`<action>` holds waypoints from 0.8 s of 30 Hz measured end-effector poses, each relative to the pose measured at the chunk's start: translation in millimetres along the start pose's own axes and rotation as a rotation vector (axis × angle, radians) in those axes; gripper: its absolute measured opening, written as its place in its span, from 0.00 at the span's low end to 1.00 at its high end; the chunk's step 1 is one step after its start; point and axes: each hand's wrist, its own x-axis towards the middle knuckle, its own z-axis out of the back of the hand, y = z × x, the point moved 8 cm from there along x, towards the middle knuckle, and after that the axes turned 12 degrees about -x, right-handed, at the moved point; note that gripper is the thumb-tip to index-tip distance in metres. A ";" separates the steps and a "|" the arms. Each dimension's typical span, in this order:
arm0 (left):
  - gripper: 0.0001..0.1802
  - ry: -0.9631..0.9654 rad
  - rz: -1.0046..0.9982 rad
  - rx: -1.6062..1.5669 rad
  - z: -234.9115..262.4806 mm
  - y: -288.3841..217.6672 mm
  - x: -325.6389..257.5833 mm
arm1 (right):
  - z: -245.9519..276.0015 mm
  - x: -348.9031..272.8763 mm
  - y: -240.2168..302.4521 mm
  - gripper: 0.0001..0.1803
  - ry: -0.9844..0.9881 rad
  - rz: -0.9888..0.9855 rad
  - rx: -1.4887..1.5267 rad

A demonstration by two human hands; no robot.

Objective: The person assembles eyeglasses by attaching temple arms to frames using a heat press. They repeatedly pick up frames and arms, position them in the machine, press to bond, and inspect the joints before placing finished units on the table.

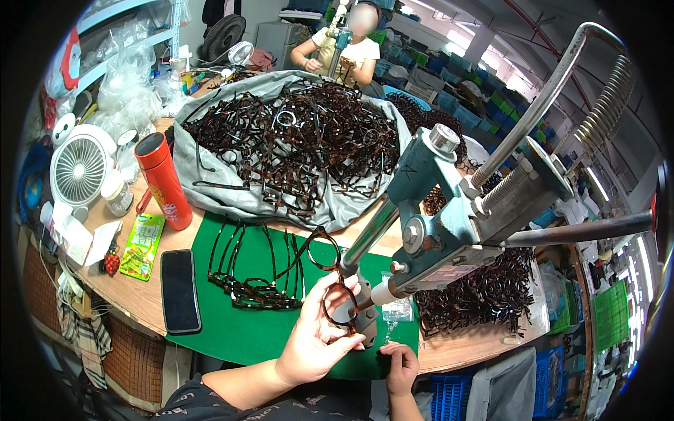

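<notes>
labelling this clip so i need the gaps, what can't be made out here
Head view: the curl of the right hand hides whether it holds anything.
Head view: the left hand and tortoiseshell eyeglass frame cover part of the lever press.
Head view: contents of the small clear plastic bag are too small to tell.
Head view: overlap hides how many piled frames the grey cloth holds.

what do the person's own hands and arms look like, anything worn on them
The left hand and right hand are both ungloved, with no watch or bracelet visible. Both forearms are bare where they show. The dark top carries a pale printed pattern. The right sleeve is out of view.
</notes>
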 end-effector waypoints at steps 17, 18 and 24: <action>0.48 -0.082 -0.019 0.084 6.5 2.6 -1.5 | 2.8 -2.4 -7.9 0.08 -0.002 -0.024 -0.037; 0.48 -0.099 -0.035 0.116 6.7 1.9 -2.0 | 1.7 -1.9 -7.2 0.08 0.014 -0.003 -0.052; 0.39 -0.069 -0.156 0.233 4.3 -7.8 -1.3 | 3.4 2.5 10.1 0.05 -0.024 0.163 -0.180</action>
